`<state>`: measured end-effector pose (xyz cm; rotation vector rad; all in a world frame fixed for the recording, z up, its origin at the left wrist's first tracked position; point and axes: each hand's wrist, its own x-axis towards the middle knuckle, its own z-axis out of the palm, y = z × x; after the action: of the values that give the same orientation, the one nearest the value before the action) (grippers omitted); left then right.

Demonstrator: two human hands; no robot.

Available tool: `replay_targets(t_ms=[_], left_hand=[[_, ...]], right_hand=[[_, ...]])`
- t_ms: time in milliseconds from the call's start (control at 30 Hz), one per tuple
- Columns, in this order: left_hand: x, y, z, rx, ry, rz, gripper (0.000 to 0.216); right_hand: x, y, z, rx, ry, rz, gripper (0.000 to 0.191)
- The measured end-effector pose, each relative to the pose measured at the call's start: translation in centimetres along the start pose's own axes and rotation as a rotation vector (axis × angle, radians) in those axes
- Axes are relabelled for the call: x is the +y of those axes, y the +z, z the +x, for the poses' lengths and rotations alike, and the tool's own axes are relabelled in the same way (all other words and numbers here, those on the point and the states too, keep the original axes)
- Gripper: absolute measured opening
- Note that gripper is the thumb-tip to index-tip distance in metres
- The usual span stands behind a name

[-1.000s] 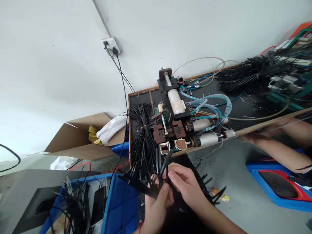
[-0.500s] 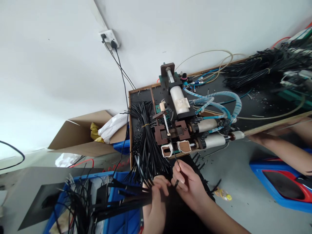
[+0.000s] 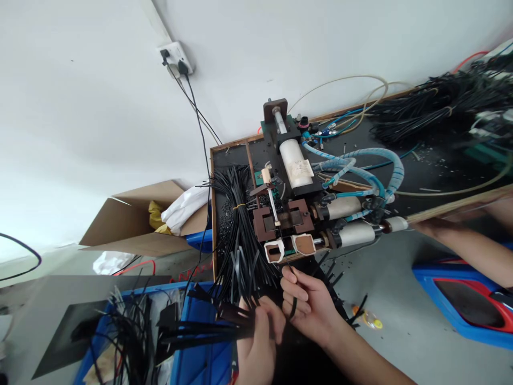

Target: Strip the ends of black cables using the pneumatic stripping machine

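My left hand (image 3: 259, 334) is closed around a bunch of black wires (image 3: 212, 330), whose ends fan out to the left. My right hand (image 3: 310, 305), just beside it, pinches one thin black wire (image 3: 286, 255) between thumb and index finger; a black loop also passes round its fingers. This wire runs up between two pale-edged brown pads (image 3: 303, 244) at the front of a pneumatic machine (image 3: 294, 166). Its upper end is hard to see near the brown clamp blocks (image 3: 262, 222). Left of the machine lies a tied bundle of black wires (image 3: 239, 214).
A blue bin (image 3: 200, 315) holding black wires stands at lower left, with an open cardboard box (image 3: 124, 219) behind it. Blue air hoses (image 3: 395, 166) curve over the bench. Another person's arm (image 3: 465, 246) reaches in at right, above a blue and red stool (image 3: 460, 305).
My left hand has shifted slightly right and the wires in it have swung a little. My right hand keeps its pinch on the single wire, almost in the same spot.
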<state>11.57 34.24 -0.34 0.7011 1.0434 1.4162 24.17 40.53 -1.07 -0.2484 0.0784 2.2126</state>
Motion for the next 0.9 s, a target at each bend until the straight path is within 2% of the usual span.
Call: replay_targets(t_ms=[167,300,400,500,567,633,700,733,833,900], left_hand=[[0.5,1.1,-0.3,0.113,-0.042,-0.043,0.033],[0.6,1.2,0.0,0.090,-0.043,-0.013,0.037],[0.4,0.7,0.1,0.074,-0.105,0.002,0.042],[0.2,0.0,-0.2,0.047,-0.130,0.041,0.042],[0.1,-0.3,-0.5,0.017,-0.110,0.080,0.038],[0.0,-0.5,-0.9,0.000,-0.095,0.108,0.034],[-0.1,-0.6,-1.2,-0.003,-0.100,0.125,0.033],[-0.1,-0.7,-1.3,-0.009,-0.105,0.128,0.034],[0.0,-0.6,-1.4,-0.049,-0.126,0.098,0.037],[0.2,-0.5,-1.5,-0.052,-0.160,0.057,0.039]], right_hand=[[-0.2,-0.2,0.1,-0.012,0.024,0.036,0.033],[-0.3,-0.1,0.1,-0.009,0.017,0.027,0.035],[-0.2,0.0,0.1,0.038,-0.041,-0.092,0.037],[-0.1,0.1,-0.2,0.138,-0.152,-0.459,0.038],[-0.3,0.0,-0.6,0.225,-0.160,-0.929,0.038],[-0.7,-0.2,-1.1,0.318,-0.060,-1.528,0.038],[-1.3,-0.6,-1.9,0.427,0.067,-1.984,0.035],[-1.7,-0.8,-2.3,0.493,0.116,-2.108,0.031],[-2.7,-0.9,-3.6,0.679,0.200,-2.237,0.021],[-3.0,-0.1,-4.3,0.737,0.156,-2.290,0.017]])
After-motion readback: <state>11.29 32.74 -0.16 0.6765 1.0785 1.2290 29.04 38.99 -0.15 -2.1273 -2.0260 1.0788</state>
